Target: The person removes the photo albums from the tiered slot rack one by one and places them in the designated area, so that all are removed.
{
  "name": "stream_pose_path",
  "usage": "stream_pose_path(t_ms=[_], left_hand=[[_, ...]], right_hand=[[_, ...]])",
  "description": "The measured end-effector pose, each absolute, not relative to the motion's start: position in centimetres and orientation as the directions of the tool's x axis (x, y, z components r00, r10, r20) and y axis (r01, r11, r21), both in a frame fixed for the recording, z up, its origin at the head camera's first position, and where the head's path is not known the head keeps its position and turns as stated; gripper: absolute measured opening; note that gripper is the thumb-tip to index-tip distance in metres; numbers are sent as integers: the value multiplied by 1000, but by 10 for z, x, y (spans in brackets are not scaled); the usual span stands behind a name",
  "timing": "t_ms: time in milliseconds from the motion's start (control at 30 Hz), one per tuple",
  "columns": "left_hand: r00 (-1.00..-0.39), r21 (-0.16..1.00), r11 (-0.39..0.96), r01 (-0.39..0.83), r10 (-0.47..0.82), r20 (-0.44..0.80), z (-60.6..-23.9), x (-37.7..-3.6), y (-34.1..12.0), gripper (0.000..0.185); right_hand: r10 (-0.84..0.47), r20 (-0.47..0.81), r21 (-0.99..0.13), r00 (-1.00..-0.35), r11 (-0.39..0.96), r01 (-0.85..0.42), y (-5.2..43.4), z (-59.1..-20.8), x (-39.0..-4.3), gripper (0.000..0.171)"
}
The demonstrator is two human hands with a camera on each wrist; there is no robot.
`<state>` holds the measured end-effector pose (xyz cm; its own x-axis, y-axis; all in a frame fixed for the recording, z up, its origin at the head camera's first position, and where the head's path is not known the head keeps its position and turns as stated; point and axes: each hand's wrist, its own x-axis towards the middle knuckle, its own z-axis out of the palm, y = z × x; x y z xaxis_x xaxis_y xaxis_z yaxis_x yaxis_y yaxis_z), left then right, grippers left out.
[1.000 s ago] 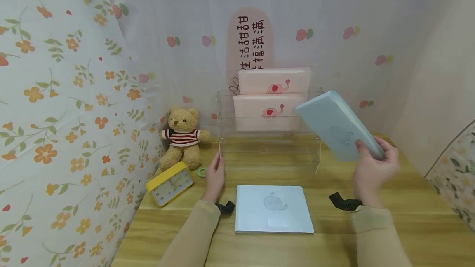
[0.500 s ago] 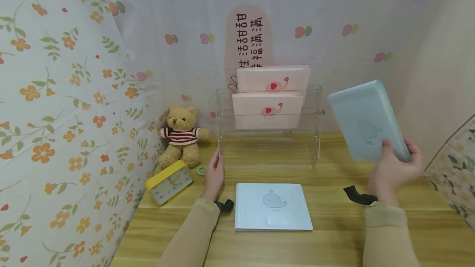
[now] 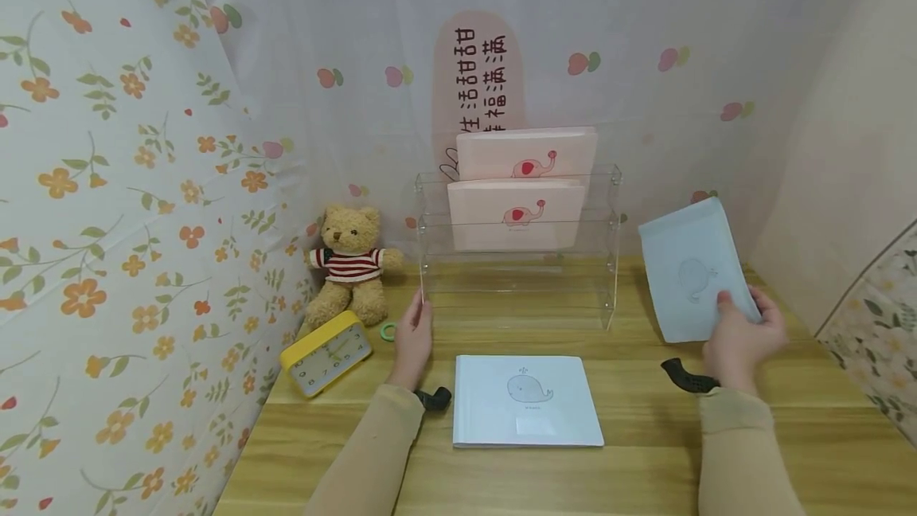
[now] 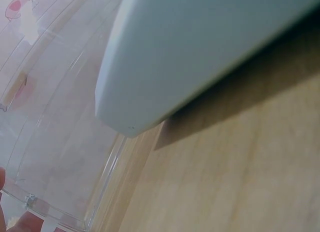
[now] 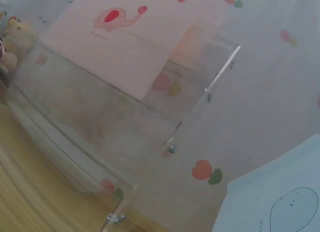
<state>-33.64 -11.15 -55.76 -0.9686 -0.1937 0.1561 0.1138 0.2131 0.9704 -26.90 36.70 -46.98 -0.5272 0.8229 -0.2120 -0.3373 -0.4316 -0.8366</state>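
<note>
Right hand (image 3: 741, 337) grips a pale blue booklet with a whale drawing (image 3: 693, 271) by its lower right corner: thumb pressed on the cover, the other fingers curled behind it and hidden, so how they lie on the back cannot be told. The booklet stands tilted above the wooden table (image 3: 809, 436), most of it rising up and to the left of the fingers; whether its lower edge touches the table is unclear. In the right wrist view only a corner of this booklet (image 5: 280, 202) shows, cut off by the frame, with part of the whale outline. Left hand (image 3: 414, 338) is held edge-on, fingers straight and together, fingertips at the lower left front corner of the clear acrylic rack (image 3: 517, 277); the head view does not settle whether they touch it. In the left wrist view a sliver of fingertip (image 4: 20, 223) shows at the bottom left, at the rack's edge (image 4: 60, 212). A second blue whale booklet (image 3: 527, 400) lies flat on the table, just right of the left wrist; the left wrist view shows its corner (image 4: 200, 57) very close and blurred. Two pink elephant booklets (image 3: 523, 185) stand in the rack's rear tiers, beyond the left fingertips. To the left of those fingers: a teddy bear (image 3: 349, 265), a yellow clock (image 3: 325, 353), a small green ring (image 3: 388, 331).
</note>
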Motion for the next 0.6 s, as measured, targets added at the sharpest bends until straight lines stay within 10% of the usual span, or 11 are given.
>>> stream_pose_path(t_ms=[600], left_hand=[[-969, 968, 223, 114, -189, 158, -559, -338, -113, 46]], right_hand=[[752, -285, -892, -594, -435, -122, 366, -505, -285, 46]])
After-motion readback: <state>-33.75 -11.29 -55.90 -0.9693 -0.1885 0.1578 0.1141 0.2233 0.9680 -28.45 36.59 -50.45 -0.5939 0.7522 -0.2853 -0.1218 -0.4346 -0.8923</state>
